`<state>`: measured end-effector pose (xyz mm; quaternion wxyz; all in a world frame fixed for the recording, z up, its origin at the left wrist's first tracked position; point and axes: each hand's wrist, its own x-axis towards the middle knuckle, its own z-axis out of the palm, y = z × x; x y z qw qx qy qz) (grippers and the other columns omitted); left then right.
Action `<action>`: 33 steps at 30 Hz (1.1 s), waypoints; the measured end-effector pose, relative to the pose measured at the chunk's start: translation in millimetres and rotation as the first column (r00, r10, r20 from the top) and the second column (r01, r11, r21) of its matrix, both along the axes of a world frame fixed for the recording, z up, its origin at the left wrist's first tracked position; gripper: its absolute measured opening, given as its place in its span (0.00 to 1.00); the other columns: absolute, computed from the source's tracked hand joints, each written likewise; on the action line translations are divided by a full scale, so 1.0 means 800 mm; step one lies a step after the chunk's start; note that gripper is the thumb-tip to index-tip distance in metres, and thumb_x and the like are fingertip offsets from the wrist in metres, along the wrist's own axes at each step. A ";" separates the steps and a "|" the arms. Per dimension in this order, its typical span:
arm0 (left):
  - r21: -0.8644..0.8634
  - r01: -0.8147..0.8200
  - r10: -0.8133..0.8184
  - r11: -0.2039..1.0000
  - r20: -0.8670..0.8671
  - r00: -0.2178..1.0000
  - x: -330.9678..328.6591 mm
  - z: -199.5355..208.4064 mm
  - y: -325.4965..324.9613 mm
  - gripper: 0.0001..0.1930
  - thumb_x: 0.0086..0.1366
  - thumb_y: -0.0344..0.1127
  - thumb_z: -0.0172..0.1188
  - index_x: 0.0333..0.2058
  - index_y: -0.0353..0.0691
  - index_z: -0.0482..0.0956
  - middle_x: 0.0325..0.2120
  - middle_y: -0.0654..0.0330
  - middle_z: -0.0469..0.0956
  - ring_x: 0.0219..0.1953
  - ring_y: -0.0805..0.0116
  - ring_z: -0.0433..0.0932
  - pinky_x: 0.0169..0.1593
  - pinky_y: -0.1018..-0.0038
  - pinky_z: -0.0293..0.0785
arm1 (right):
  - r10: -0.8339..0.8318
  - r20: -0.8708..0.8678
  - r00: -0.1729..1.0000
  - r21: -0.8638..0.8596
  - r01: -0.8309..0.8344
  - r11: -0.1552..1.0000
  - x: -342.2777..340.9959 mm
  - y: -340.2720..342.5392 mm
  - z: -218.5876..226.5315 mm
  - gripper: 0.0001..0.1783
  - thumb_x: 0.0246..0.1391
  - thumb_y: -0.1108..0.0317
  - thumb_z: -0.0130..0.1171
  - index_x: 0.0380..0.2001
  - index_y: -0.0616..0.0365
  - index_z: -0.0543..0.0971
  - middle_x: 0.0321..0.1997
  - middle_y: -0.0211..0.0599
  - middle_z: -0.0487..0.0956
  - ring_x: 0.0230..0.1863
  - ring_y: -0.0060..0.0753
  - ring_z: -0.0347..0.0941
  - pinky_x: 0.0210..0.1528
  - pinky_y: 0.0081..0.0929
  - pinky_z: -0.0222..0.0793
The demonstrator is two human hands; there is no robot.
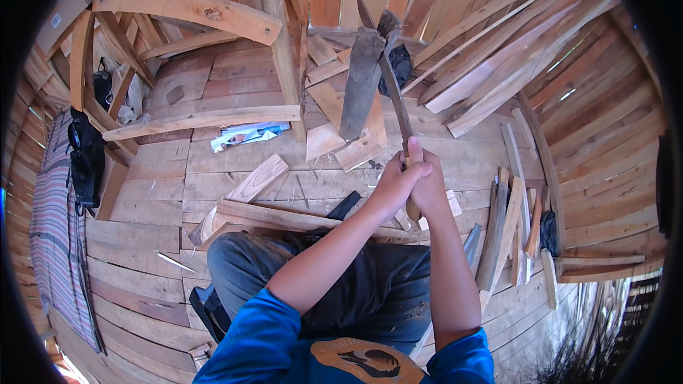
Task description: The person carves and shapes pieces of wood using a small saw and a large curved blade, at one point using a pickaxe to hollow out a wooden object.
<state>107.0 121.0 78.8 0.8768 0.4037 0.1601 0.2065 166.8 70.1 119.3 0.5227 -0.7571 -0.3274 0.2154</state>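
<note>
Both my hands are closed round the wooden handle of a machete (397, 96) in front of me. My left hand (393, 183) wraps the grip from the left, pressed against my right hand (428, 179), whose thumb lies along the handle. The butt of the handle shows below the fingers. The long dark blade points away from me and slants left, its tip past a weathered grey wood block (361, 82). That block stands on end against the blade's left side. A smaller dark piece of wood (389, 23) shows behind the blade; whether the two pieces are joined is hidden.
Loose offcuts (359, 151) lie around the block. A wooden frame (188, 11) stands at the far left, and long boards (505, 43) lean at the far right. A board (284, 215) lies before my knees. Several wood strips (501, 231) rest at my right.
</note>
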 end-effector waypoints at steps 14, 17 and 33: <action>0.063 0.034 -0.030 0.997 -0.056 0.998 -0.016 -0.005 -0.008 0.27 0.57 0.44 0.60 0.46 0.27 0.66 0.38 0.53 0.74 0.42 0.69 0.74 0.47 0.75 0.69 | -0.042 -0.008 0.999 0.012 0.042 0.999 -0.011 -0.011 -0.021 0.34 0.64 0.42 0.40 0.22 0.65 0.72 0.18 0.35 0.70 0.22 0.27 0.64 0.27 0.28 0.63; 0.196 0.190 -0.155 0.962 -0.179 0.971 -0.030 -0.001 -0.007 0.27 0.60 0.47 0.58 0.48 0.31 0.65 0.37 0.55 0.73 0.40 0.70 0.74 0.42 0.74 0.70 | -0.021 -0.153 0.988 -0.015 0.018 1.000 -0.019 -0.026 -0.014 0.32 0.63 0.43 0.41 0.23 0.64 0.72 0.17 0.32 0.69 0.18 0.24 0.63 0.21 0.24 0.61; -0.316 0.125 -0.110 0.940 0.065 0.992 -0.024 -0.015 -0.028 0.17 0.58 0.35 0.60 0.45 0.38 0.70 0.39 0.50 0.76 0.37 0.63 0.79 0.42 0.65 0.77 | 0.106 0.101 0.989 -0.185 -0.086 0.979 -0.022 -0.046 -0.012 0.13 0.45 0.71 0.55 0.35 0.66 0.77 0.26 0.53 0.79 0.29 0.48 0.78 0.33 0.35 0.73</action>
